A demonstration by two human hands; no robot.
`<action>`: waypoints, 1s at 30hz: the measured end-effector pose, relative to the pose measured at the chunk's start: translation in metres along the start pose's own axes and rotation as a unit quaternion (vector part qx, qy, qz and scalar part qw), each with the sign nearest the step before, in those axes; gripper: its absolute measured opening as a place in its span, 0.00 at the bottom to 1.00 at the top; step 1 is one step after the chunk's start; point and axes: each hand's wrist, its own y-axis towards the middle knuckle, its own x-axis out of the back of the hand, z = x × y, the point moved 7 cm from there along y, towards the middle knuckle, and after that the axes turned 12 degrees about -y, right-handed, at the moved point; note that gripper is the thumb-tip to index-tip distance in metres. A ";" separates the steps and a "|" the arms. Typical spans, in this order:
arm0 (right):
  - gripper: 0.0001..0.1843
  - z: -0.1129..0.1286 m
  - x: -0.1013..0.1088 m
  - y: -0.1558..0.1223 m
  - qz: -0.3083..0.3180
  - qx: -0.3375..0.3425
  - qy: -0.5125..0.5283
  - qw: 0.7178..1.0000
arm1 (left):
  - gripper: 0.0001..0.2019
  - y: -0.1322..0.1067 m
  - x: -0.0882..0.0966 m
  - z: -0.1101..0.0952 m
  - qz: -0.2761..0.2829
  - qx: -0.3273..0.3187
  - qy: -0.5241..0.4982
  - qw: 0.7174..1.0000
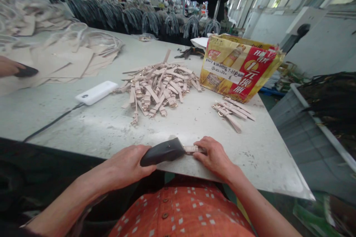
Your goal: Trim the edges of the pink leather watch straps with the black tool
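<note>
My left hand [135, 161] is wrapped round a smooth black hand tool [164, 152]; its exact kind does not show. The tool's broad right end meets a pale beige buckle strap [190, 149] at the table's front edge. Between thumb and fingers, my right hand [213, 155] grips the strap's other end, which is partly hidden. Beyond both hands lies a large heap of similar beige buckle straps [160, 89]. A smaller group of straps [232, 113] rests to the right, in front of the yellow and red carton.
The yellow and red carton [239, 68] stands at the table's right side. A white device [96, 92] with a black cable lies left of the heap. Another person's hand [8, 67] touches a dark object among beige pieces. A grey bin [319, 129] stands beyond the right edge.
</note>
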 end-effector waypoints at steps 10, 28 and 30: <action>0.04 0.016 -0.012 0.008 0.008 0.043 0.003 0.999 | 0.15 0.000 0.001 -0.009 -0.002 0.008 0.018 1.000; 0.08 -0.144 0.128 0.068 -0.323 -0.029 -0.019 0.946 | 0.16 -0.044 0.017 0.028 -0.101 0.016 -0.067 0.992; 0.10 -0.130 0.127 0.090 -0.322 -0.024 -0.027 0.946 | 0.16 -0.048 0.019 0.032 -0.112 0.016 -0.077 0.991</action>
